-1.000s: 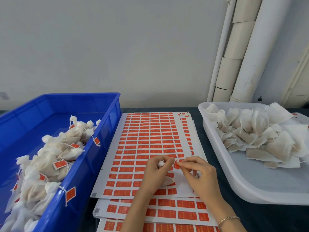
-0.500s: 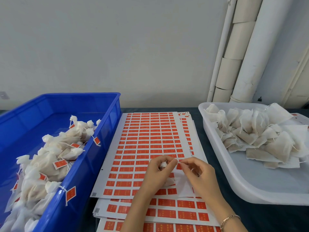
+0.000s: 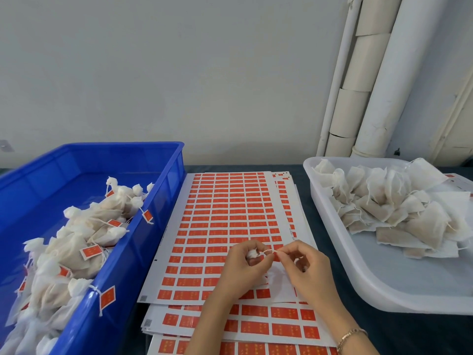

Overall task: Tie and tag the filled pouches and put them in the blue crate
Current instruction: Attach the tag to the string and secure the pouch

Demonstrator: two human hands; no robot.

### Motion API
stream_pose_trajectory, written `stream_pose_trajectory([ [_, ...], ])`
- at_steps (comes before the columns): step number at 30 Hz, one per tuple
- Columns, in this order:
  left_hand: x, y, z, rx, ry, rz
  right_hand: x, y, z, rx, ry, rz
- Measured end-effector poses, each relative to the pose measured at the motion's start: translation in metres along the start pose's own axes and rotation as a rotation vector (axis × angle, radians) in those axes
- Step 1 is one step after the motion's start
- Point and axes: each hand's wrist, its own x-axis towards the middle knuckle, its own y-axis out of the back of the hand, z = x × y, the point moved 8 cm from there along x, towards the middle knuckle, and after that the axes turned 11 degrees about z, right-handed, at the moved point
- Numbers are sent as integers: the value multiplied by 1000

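TYING STATION: A person's left hand grips the gathered neck of a filled pouch, fingers curled round it. The right hand pinches the pouch's drawstring between thumb and forefinger, a short run of string drawn between the two. The work is held low over a stack of red sticker sheets at the near middle of the table.

The step in hand appears to be the tying. Whether a tag is already on the string cannot be told against the red labels beneath. The next move likely calls for the knot to be pulled snug and a label folded onto the string's end if none is there. Then comes a carry left to the blue crate, where tied and tagged pouches lie heaped along its near and right side.

The crate's right wall stands just beside the sheets, with two tags hanging over its rim, so the pouch would have to be lifted over that edge rather than slid. Nothing but that wall stands between the hands and the crate, and bare blue floor shows at the crate's far left.

To the right, a white tray holds a pile of untied pouches. Its left wall is near the right hand, and only a narrow strip of table separates tray from sheets. Pipes run up the far wall.
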Motion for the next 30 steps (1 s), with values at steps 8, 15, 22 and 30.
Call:
stream_pose_trajectory([
  [8,-2,0,-1,-9,20,-32,2,3,7,25,-66,78],
  [15,-7,12,-2,-102,147,35,4,7,9,138,-147,92],
  [22,-19,32,18,234,8,190,-3,-8,-7,155,-82,-62],
  [30,-20,74,93,408,-82,127,-7,-31,-79,115,140,-132],
])
